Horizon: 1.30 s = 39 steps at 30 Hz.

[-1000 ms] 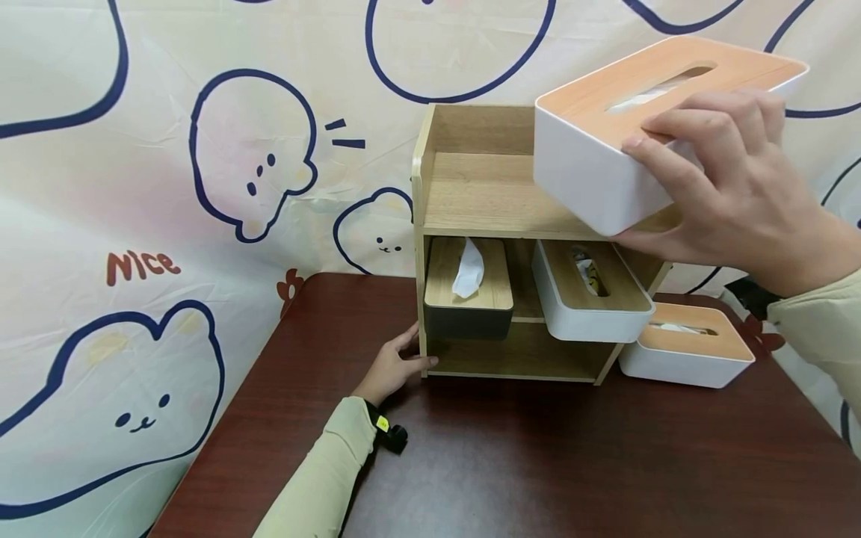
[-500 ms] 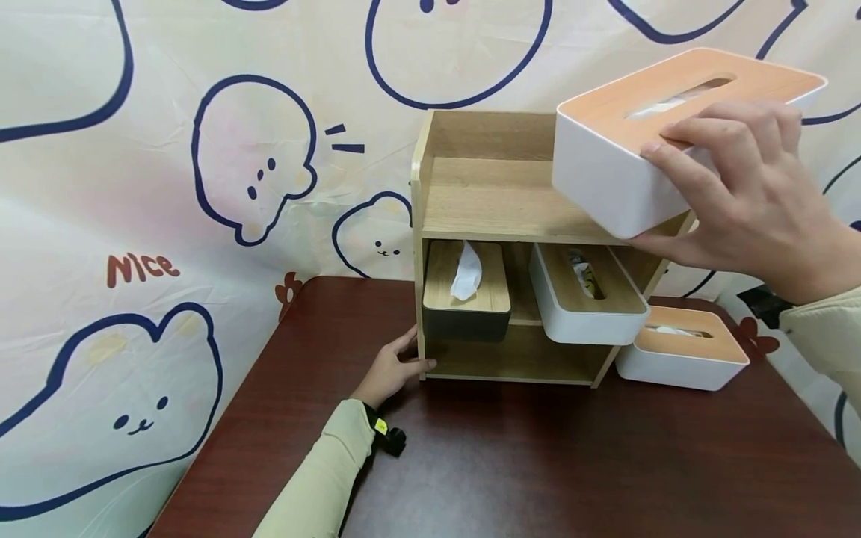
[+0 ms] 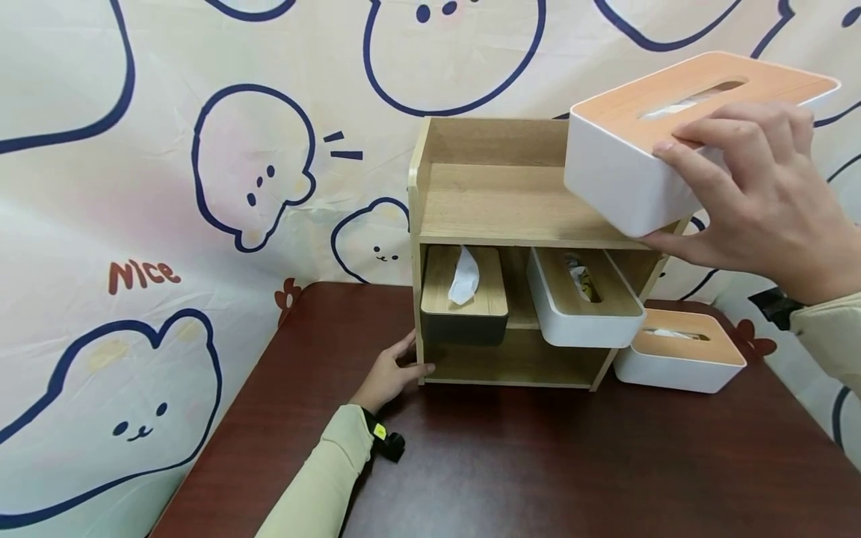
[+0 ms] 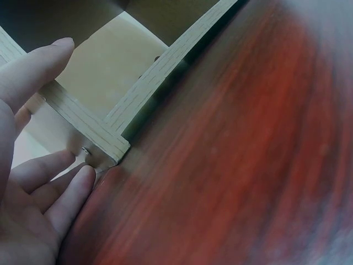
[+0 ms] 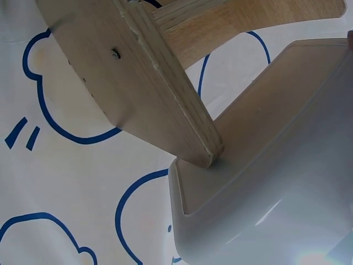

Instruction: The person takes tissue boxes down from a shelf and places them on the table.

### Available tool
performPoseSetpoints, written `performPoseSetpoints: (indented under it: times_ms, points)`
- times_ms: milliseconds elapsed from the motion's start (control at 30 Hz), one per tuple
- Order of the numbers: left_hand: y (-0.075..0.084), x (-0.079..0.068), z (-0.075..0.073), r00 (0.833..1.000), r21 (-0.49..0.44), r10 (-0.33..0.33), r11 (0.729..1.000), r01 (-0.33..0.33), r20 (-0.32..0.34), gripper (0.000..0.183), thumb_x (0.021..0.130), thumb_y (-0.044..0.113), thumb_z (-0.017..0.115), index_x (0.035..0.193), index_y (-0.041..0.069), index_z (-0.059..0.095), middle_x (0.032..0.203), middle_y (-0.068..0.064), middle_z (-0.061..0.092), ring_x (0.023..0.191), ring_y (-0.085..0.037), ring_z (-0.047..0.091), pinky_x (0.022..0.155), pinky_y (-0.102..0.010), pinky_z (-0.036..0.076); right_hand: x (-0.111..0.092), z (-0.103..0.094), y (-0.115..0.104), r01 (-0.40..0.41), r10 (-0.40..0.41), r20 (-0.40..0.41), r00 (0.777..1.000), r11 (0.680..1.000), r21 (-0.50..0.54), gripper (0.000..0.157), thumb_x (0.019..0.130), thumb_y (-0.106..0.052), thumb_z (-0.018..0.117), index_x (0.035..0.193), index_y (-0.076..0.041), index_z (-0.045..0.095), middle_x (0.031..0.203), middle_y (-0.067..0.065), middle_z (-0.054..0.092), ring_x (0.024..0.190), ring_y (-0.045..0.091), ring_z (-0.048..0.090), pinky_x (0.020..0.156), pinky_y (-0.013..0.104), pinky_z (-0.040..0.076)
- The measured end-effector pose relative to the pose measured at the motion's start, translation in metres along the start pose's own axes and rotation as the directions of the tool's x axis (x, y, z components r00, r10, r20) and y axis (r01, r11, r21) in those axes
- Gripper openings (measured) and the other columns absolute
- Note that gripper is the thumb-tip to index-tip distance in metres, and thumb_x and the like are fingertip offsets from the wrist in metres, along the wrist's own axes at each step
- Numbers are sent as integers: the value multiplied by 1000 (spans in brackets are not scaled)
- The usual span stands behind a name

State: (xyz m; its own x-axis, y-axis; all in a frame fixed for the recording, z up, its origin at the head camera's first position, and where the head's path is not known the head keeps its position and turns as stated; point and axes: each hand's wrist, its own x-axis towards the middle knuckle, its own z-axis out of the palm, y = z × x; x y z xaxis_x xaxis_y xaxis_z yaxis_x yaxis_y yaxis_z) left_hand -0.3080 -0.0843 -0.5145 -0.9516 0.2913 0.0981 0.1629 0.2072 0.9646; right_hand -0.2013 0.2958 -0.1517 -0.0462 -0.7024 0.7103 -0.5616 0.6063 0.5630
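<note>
My right hand (image 3: 767,198) grips a white tissue box (image 3: 632,175) with a light wood lid, tilted in the air at the right end of the wooden shelf (image 3: 498,202). Its thumb is low on the box, its fingers up at the lid edge. In the right wrist view, the box (image 5: 265,182) overlaps a corner of the shelf's side panel (image 5: 149,83). My left hand (image 3: 390,373) holds the lower left side panel, thumb at the front edge. The left wrist view shows the fingers (image 4: 71,193) on its outer face, near the table.
On the middle shelf sit a black tissue box (image 3: 464,327) with a tissue sticking out and a white tissue box (image 3: 588,329) jutting past the front edge. Another white tissue box (image 3: 679,370) stands on the dark red table (image 3: 511,463), right of the shelf. A cartoon-printed cloth (image 3: 269,45) hangs behind.
The tissue box in my right hand has moved rightward relative to the shelf. The head view has tilted up slightly. My left hand stays on the shelf panel.
</note>
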Motion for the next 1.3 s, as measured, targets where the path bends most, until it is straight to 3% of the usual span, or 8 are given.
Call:
performPoseSetpoints:
  times_ms: [200,600,1100,1300]
  points:
    - [1,-1,0,1000,-15,0,1000,0,0,83,72,47,84,144,44,42,135,9,54,131,-17,41,100,-46,40,-4,-5,2,11,-10,62,998,1000,-25,72,94,-64,36,128,-2,50,120,29,46,117,49,40,87,67,27]
    - [-1,-2,2,1000,1,14,1000,-14,2,83,76,39,83,147,38,41,143,2,49,136,-22,35,102,-50,36,-9,-11,3,3,-1,84,996,999,-32,75,94,-66,34,129,-2,50,122,30,47,117,49,41,87,66,27]
    - [0,-2,2,1000,2,1,1000,-1,-11,81,75,40,84,144,43,42,142,7,48,136,-18,35,103,-48,36,-13,-13,6,-43,41,-33,999,998,-38,73,91,-68,38,124,-4,54,123,27,49,117,47,45,85,68,26]
    - [2,-1,0,1000,-7,1,1000,-1,-3,83,76,36,85,147,39,40,144,5,47,137,-19,33,106,-49,32,-16,-18,9,-49,47,-24,999,994,-99,73,93,-68,34,126,-5,54,125,26,51,117,47,47,89,64,33]
